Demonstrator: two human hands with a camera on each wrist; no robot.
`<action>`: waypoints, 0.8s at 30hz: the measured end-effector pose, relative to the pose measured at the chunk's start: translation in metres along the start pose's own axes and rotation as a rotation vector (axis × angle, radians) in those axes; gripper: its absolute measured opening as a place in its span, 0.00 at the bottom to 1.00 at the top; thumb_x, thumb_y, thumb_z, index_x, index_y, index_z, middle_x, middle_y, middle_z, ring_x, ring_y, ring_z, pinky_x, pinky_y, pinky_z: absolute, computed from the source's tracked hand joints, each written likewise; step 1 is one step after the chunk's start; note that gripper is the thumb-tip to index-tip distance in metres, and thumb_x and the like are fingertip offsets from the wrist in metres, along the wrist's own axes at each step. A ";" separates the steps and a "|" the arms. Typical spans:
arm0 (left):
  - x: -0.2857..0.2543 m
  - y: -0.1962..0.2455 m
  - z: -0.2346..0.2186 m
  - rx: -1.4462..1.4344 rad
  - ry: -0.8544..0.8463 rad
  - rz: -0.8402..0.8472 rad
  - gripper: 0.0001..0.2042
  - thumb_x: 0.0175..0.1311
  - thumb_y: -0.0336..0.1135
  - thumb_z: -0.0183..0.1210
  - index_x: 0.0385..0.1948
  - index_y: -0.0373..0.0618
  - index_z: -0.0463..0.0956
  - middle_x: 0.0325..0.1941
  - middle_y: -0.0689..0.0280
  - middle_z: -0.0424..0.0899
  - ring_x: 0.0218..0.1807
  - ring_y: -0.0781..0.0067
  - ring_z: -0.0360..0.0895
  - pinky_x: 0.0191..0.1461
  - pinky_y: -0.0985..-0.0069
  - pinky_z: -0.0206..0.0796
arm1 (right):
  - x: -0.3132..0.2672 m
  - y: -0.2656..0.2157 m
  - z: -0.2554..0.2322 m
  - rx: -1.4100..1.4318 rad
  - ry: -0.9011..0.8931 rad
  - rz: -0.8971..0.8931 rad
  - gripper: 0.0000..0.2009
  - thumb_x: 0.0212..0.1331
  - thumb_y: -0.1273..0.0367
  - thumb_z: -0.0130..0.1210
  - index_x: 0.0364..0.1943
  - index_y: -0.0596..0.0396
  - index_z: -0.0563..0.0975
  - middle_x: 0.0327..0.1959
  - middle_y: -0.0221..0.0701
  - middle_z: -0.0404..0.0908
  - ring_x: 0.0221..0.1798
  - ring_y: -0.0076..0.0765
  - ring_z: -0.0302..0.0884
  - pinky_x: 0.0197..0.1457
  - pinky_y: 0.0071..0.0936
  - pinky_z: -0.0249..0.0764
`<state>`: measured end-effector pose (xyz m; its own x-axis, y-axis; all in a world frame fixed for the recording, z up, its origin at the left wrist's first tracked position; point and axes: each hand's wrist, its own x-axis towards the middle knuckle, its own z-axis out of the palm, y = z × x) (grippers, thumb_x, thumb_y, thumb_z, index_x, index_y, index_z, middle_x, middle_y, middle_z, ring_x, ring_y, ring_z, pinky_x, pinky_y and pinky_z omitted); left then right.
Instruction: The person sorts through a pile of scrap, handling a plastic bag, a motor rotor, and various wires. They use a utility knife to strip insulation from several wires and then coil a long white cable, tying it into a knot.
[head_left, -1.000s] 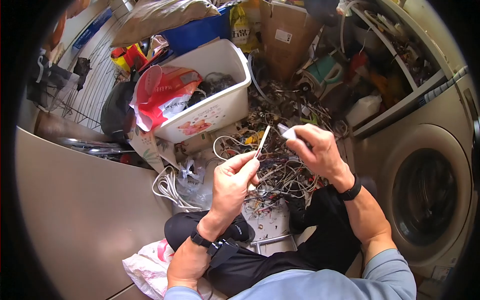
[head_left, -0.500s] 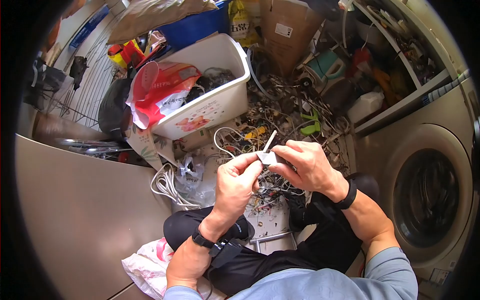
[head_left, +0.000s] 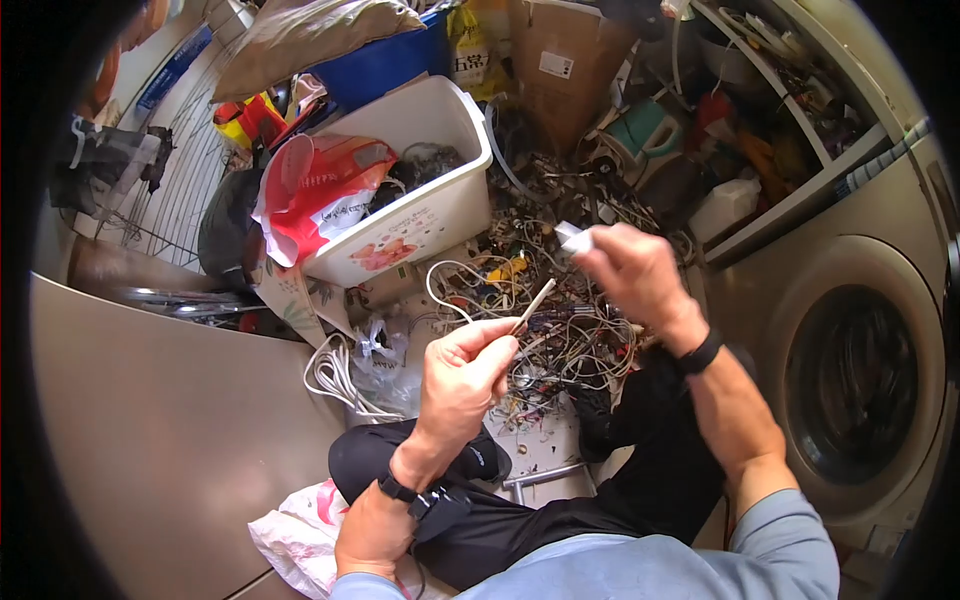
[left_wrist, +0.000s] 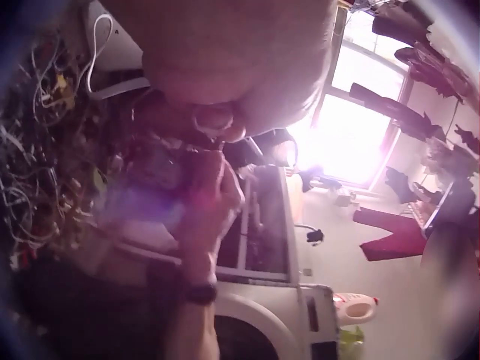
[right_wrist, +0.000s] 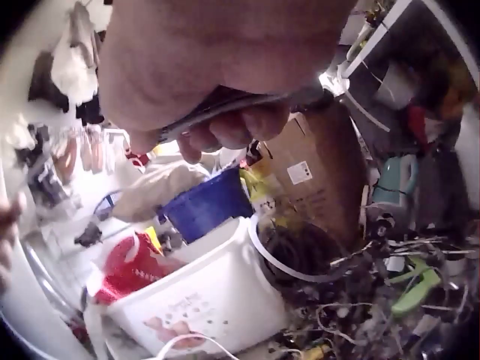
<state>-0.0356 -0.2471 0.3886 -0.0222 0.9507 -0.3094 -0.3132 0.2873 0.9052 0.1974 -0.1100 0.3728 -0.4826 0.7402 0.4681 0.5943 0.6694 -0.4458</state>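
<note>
My left hand (head_left: 462,375) pinches a short white cable (head_left: 541,298) between thumb and forefinger, its free end pointing up and away over the wire pile. To the right, my right hand (head_left: 640,275) is raised, gripping what looks like a knife with a wide, shiny blade (head_left: 573,238) that stands apart from the cable. In the right wrist view, the tool's flat dark handle (right_wrist: 217,112) runs through the curled fingers. Backlight darkens the left wrist view, where the left hand (left_wrist: 225,60) hides most of what it holds.
Below the hands spreads a tangled pile of wires and scrap (head_left: 580,345). Behind it stand a white bin (head_left: 400,225) holding a red bag (head_left: 325,180), and a cardboard box (head_left: 565,85). Coiled white cable (head_left: 345,375) lies at left; a washing machine (head_left: 770,300) flanks the right.
Half a second ago the blade lay against the cable beside my left fingers. Now my right hand has swung up and away, while the left hand keeps its hold on the cable.
</note>
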 end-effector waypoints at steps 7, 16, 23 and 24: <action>0.010 -0.003 0.000 -0.054 0.046 -0.027 0.12 0.72 0.28 0.60 0.53 0.37 0.82 0.22 0.76 0.81 0.17 0.93 0.70 0.18 0.90 0.58 | -0.005 -0.047 -0.009 0.240 -0.146 -0.123 0.12 0.58 0.64 0.69 0.40 0.54 0.82 0.29 0.37 0.82 0.31 0.46 0.82 0.33 0.36 0.78; 0.012 -0.001 0.000 -0.115 -0.029 -0.067 0.13 0.73 0.28 0.57 0.55 0.37 0.81 0.22 0.74 0.82 0.16 0.92 0.70 0.18 0.90 0.57 | -0.011 -0.051 0.014 0.211 -0.106 -0.270 0.17 0.55 0.64 0.71 0.45 0.57 0.82 0.25 0.34 0.76 0.24 0.42 0.76 0.27 0.35 0.72; 0.013 0.005 -0.008 -0.169 -0.165 -0.114 0.14 0.72 0.29 0.59 0.56 0.37 0.82 0.24 0.77 0.80 0.19 0.93 0.68 0.20 0.91 0.55 | -0.010 -0.048 0.010 0.174 -0.087 -0.261 0.16 0.57 0.61 0.70 0.43 0.55 0.82 0.25 0.32 0.75 0.26 0.41 0.78 0.30 0.35 0.75; 0.012 0.006 -0.007 -0.168 -0.166 -0.112 0.14 0.72 0.29 0.59 0.56 0.37 0.82 0.24 0.77 0.80 0.19 0.93 0.68 0.20 0.91 0.55 | -0.010 -0.048 0.010 0.173 -0.086 -0.261 0.16 0.57 0.61 0.70 0.43 0.55 0.82 0.25 0.32 0.75 0.26 0.41 0.78 0.30 0.35 0.75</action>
<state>-0.0443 -0.2351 0.3883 0.1733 0.9241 -0.3405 -0.4589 0.3817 0.8023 0.1681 -0.1489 0.3819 -0.6615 0.5395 0.5209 0.3284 0.8329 -0.4454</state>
